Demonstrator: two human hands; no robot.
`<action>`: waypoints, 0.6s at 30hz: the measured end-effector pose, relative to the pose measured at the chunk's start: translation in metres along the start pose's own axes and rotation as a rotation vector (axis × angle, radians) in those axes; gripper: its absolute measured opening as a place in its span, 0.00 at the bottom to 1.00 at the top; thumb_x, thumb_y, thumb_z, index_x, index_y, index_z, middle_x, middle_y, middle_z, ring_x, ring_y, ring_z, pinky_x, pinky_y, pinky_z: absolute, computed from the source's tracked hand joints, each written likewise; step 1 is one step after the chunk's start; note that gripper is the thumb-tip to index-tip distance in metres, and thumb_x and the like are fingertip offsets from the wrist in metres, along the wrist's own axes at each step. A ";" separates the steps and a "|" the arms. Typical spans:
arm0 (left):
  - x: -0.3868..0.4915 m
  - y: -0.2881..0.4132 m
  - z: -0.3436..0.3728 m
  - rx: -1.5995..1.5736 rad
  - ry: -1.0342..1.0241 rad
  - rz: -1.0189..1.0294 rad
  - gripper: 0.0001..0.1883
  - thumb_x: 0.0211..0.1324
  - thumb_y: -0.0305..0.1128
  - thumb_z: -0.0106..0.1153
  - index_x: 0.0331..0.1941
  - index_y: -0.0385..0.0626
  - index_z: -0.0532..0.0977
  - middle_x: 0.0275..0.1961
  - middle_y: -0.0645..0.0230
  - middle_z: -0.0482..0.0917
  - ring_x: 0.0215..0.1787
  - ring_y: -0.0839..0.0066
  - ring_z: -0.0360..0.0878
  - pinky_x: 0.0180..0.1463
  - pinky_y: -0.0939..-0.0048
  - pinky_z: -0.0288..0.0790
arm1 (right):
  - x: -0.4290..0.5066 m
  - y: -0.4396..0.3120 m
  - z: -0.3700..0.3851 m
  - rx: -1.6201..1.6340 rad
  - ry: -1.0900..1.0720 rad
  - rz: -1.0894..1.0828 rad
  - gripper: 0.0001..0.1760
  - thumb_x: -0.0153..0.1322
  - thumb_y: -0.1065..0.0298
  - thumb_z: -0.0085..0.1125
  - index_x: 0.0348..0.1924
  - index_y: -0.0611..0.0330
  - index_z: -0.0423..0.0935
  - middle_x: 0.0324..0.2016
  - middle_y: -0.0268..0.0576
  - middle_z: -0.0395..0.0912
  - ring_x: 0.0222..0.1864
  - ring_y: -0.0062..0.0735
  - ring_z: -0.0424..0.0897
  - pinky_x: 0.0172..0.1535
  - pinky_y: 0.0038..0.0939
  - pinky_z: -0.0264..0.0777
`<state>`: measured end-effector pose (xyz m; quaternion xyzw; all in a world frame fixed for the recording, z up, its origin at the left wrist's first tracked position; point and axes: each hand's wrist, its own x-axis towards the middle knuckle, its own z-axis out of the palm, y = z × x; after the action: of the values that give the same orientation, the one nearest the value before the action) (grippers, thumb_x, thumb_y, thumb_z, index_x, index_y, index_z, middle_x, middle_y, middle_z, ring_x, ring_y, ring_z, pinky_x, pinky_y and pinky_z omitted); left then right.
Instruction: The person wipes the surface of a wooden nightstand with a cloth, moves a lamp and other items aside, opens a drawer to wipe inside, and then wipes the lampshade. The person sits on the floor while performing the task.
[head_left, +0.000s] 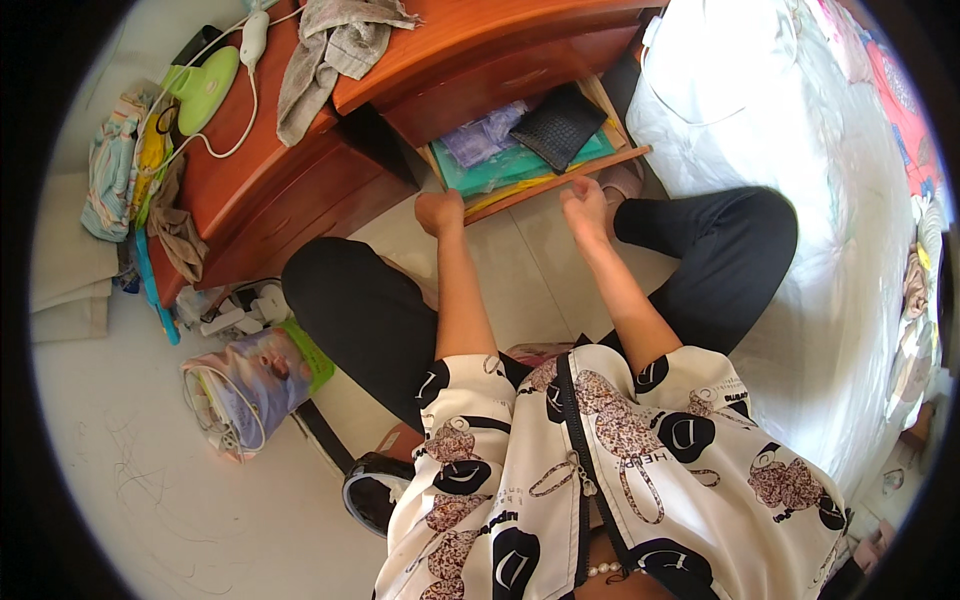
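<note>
A pulled-out wooden drawer (517, 201) is before me, below a reddish-brown wooden desk. My left hand (441, 213) is curled around the left end of the drawer's front and hides that corner. Close against the outer face of the front, toward its right, my right hand (585, 208) has its fingers bent; whether they grip the wood cannot be seen. Inside lie a green flat folder or sheet (495, 174), a purple plastic packet (486, 135) and a black textured pouch (559, 126) on top. A yellow strip (517, 191) runs along the front.
On the desk are a grey cloth (330, 60), a green round-based stand (210, 90) and a white cable with a controller (255, 37). A printed bag (255, 375) with cables sits on the left floor. A plastic-covered white bulk (810, 262) borders the right. My bent legs flank the drawer.
</note>
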<state>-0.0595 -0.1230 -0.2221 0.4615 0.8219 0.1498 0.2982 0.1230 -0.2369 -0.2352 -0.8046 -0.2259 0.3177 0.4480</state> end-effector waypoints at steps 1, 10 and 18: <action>0.003 0.006 -0.003 -0.252 -0.105 -0.071 0.12 0.52 0.29 0.62 0.37 0.32 0.77 0.40 0.49 0.82 0.42 0.53 0.84 0.41 0.58 0.79 | -0.002 -0.005 -0.002 -0.010 -0.025 -0.039 0.24 0.67 0.70 0.56 0.55 0.70 0.70 0.49 0.54 0.74 0.45 0.38 0.78 0.46 0.32 0.74; 0.030 0.052 -0.024 -1.273 -0.615 -0.355 0.13 0.60 0.13 0.44 0.49 0.30 0.61 0.51 0.46 0.70 0.52 0.47 0.76 0.53 0.47 0.79 | -0.016 -0.058 0.009 0.879 -0.494 0.429 0.16 0.71 0.78 0.44 0.50 0.79 0.63 0.52 0.62 0.66 0.51 0.55 0.75 0.56 0.45 0.74; 0.038 0.060 -0.025 -1.501 -0.614 -0.523 0.15 0.60 0.10 0.41 0.51 0.26 0.59 0.55 0.43 0.64 0.56 0.45 0.70 0.60 0.41 0.74 | 0.011 -0.080 0.036 1.125 -0.359 0.635 0.13 0.66 0.84 0.40 0.45 0.73 0.58 0.45 0.55 0.60 0.49 0.53 0.66 0.62 0.61 0.66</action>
<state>-0.0500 -0.0584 -0.1842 -0.0429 0.4677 0.4497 0.7597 0.0989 -0.1692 -0.1833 -0.4104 0.1509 0.6326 0.6393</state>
